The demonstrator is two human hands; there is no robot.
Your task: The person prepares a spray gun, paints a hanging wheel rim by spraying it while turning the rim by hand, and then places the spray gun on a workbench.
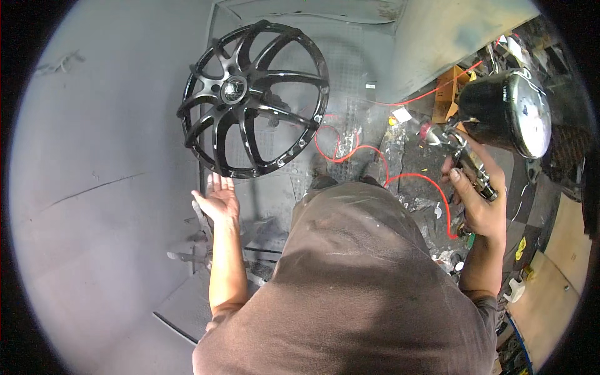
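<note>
A glossy black multi-spoke car wheel (pixel 249 94) stands raised in front of me, left of centre, with a round cap at its hub. Just below its lower edge is my left hand (pixel 220 200), palm up and fingers stretched out. The fingertips reach the rim, but I cannot tell whether they touch it. My right hand (pixel 482 200) is closed around the handle of a metal spray gun (pixel 467 159). A large dark cup with a shiny end (pixel 494 112) sits on the gun, whose red-ringed nozzle (pixel 428 132) points left toward the wheel.
A red air hose (pixel 415 176) winds over the stained floor from beneath the wheel to below my right hand. Grey walls (pixel 112 144) rise at left. A cardboard box (pixel 445 94) and clutter fill the right side. Metal stand parts (pixel 190 256) lie beside my left forearm.
</note>
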